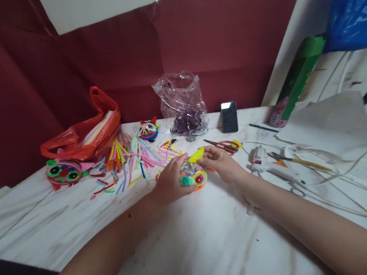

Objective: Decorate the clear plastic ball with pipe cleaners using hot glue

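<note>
Between my two hands, over the marble-patterned table (192,247), is a small round craft figure (191,171) with a clear body, a red-centred eye ringed in yellow, and a green piece at its front. My left hand (172,176) is wrapped round its left side. At the upper right, my right hand (215,162) pinches a yellow ribbed piece (197,155) against the top of the figure; whether the piece is fixed there I cannot tell. An orange edge shows underneath. Parts of the figure are hidden by my fingers.
Left: fish-like figure (66,172), red plastic bag (75,135), coloured pipe cleaners (118,155), small cat-faced figure (149,129). Behind: clear bag (184,103), phone (229,117). Right: scissors (225,146), glue gun (261,159), yellow-handled pliers (309,164), white cables (339,178), green box (302,77).
</note>
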`<state>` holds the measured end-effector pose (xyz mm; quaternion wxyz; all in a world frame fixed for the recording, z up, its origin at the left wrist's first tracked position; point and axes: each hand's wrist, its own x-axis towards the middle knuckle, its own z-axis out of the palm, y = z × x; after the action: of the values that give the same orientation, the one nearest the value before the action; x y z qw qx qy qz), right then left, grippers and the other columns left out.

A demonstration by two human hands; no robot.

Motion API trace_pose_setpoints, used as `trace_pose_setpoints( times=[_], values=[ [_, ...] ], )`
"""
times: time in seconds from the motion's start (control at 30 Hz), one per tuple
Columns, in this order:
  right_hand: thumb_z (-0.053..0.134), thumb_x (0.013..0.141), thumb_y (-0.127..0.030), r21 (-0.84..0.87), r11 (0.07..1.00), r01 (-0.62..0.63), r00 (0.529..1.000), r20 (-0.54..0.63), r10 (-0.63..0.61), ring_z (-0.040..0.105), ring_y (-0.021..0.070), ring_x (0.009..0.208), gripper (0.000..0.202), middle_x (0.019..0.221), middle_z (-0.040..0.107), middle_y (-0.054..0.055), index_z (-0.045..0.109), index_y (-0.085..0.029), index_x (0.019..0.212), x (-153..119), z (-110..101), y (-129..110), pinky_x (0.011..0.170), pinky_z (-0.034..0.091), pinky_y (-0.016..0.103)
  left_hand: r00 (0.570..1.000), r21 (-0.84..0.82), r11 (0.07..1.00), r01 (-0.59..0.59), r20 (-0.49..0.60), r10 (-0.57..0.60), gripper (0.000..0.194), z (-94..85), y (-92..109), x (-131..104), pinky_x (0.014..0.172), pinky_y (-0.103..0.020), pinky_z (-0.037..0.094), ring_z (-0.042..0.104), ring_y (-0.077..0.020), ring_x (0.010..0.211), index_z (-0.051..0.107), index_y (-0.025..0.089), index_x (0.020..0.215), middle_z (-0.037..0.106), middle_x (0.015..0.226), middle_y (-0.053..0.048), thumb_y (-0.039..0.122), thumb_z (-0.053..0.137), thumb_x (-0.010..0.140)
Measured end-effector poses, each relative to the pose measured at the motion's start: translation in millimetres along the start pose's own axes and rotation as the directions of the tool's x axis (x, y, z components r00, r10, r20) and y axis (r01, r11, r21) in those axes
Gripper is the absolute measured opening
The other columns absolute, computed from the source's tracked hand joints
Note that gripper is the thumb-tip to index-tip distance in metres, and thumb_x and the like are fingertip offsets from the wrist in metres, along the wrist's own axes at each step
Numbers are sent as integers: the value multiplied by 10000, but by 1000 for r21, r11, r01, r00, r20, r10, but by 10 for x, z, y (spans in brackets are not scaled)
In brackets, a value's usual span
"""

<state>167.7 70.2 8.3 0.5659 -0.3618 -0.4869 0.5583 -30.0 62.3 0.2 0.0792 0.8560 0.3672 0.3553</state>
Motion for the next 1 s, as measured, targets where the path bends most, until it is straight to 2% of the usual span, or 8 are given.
trace_pose_setpoints(
  times=[0.13, 0.23, 0.37, 0.5, 1.0],
  values=[
    [808, 557, -530, 47, 995, -89, 991, -91, 93, 569, 127, 671, 458, 733, 640, -1, 646, -191, 819, 11, -22, -25, 599, 423, 256, 998, -55, 996, 64, -8, -65, 897, -10, -12, 9, 1039, -461, 429, 512, -319, 1232, 356, 166, 1363, 515, 1319, -164, 385, 772, 599],
    [806, 545, -550, 34, 993, -111, 990, -87, 113, 571, 129, 687, 459, 730, 648, 10, 660, -179, 772, 20, -25, -6, 625, 425, 258, 997, -71, 994, 80, -2, -80, 900, -15, -14, 13, 1029, -467, 437, 519, -323, 1224, 361, 150, 1358, 525, 1308, -172, 380, 774, 592],
    [835, 522, -494, -5, 998, -55, 998, -5, 55, 559, 125, 645, 416, 702, 650, -5, 654, -185, 735, 17, -14, 38, 660, 438, 280, 1000, -51, 999, 1, -3, -1, 869, -7, -12, 10, 1029, -478, 433, 524, -323, 1213, 377, 136, 1344, 535, 1287, -182, 378, 765, 604],
    [805, 569, -482, -106, 994, 24, 999, 36, -20, 537, 128, 603, 360, 640, 625, -19, 614, -187, 646, 14, -30, 82, 637, 434, 290, 1000, -19, 1000, -21, -4, 21, 860, 6, -10, 3, 1022, -487, 440, 517, -330, 1217, 384, 150, 1344, 531, 1293, -176, 365, 762, 602],
    [767, 602, -491, -218, 974, 66, 998, 11, -66, 542, 152, 621, 333, 635, 614, -11, 605, -201, 636, 32, -64, 149, 645, 465, 315, 1000, -45, 999, -3, 3, 3, 888, 11, -3, 8, 1023, -487, 438, 524, -326, 1205, 373, 166, 1353, 532, 1278, -163, 403, 771, 595]
  ],
)
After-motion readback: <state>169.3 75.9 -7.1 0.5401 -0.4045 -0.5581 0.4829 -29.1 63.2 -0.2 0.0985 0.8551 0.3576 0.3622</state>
